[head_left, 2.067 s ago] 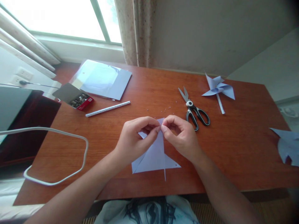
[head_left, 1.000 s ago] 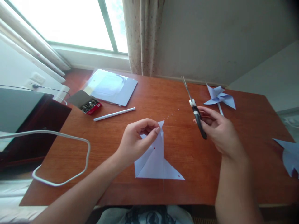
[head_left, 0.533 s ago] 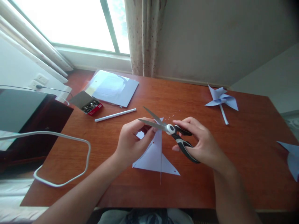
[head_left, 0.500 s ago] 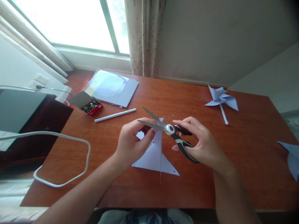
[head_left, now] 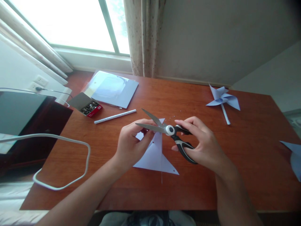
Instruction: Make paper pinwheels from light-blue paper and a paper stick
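Observation:
My right hand (head_left: pixel 199 141) grips the black-and-grey handles of a pair of scissors (head_left: pixel 170 130), whose blades are spread and point left. The blades pass over the fingertips of my left hand (head_left: pixel 133 139), which is closed on a white sheet of paper (head_left: pixel 152 158). That paper has slits and small punched holes, one near its lower right corner. Part of it is hidden behind my left fingers and the blades, so I cannot tell if the blades touch it. Tiny paper scraps (head_left: pixel 173 116) lie on the table just beyond the scissors.
A white paper pinwheel (head_left: pixel 222 98) lies at the back right, and another folded paper piece (head_left: pixel 295 160) at the right edge. A paper stick (head_left: pixel 115 116), an open box of metal clips (head_left: pixel 90 108) and a plastic folder (head_left: pixel 113 89) are at the left. A white cable (head_left: pixel 88 157) loops over the table's left side.
The scissors have shifted slightly left over my left fingers, their blades still apart. The paper stays in my left hand, its lower right corner slightly higher.

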`<state>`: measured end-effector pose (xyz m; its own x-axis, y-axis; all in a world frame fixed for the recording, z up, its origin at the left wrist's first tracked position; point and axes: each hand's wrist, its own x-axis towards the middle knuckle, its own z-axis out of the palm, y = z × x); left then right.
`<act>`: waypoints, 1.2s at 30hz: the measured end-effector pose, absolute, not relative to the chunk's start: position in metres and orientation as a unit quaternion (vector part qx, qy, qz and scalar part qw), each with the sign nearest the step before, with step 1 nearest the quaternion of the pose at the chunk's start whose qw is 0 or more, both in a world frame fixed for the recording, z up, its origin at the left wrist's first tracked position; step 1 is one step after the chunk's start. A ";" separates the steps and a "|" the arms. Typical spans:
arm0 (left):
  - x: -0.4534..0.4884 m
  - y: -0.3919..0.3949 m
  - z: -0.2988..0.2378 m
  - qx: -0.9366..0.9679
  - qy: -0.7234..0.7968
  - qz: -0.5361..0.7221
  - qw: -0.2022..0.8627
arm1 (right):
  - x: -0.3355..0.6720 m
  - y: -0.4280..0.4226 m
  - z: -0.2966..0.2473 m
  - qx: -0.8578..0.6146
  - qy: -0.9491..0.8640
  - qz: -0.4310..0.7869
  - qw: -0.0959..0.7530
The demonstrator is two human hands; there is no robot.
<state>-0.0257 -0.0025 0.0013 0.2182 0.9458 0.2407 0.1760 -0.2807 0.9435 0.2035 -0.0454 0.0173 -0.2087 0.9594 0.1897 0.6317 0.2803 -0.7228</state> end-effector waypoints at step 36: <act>-0.028 -0.001 0.001 0.686 0.432 0.418 0.409 | 0.210 -0.045 0.016 -0.540 -0.756 0.222 0.296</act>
